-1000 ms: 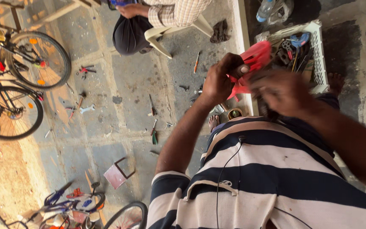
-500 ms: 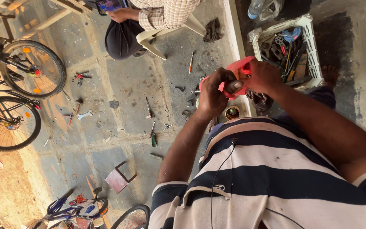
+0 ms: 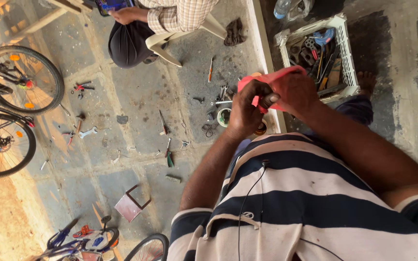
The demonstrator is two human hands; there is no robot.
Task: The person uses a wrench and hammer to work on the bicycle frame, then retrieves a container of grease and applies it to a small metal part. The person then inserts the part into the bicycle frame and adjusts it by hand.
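My left hand [image 3: 244, 115] and my right hand [image 3: 293, 93] meet in front of my striped shirt. Together they grip a red cloth [image 3: 263, 78] that is wrapped about a small dark metal part [image 3: 269, 100], whose round end pokes out between the fingers. The left hand closes on the part from below. The right hand presses the cloth over it from above. Just under the hands, small round tins [image 3: 224, 116] stand on the stone floor beside loose tools.
A white plastic crate [image 3: 345, 58] full of tools stands at the upper right. Screwdrivers, wrenches and pliers [image 3: 163, 123] lie scattered on the floor. Bicycle wheels [image 3: 22, 79] stand at the left. Another person [image 3: 170, 19] sits on a white chair at the top.
The view has shifted, so both hands sit a little higher and more to the right in the picture. The cloth stays gripped, and the right hand now covers more of it.
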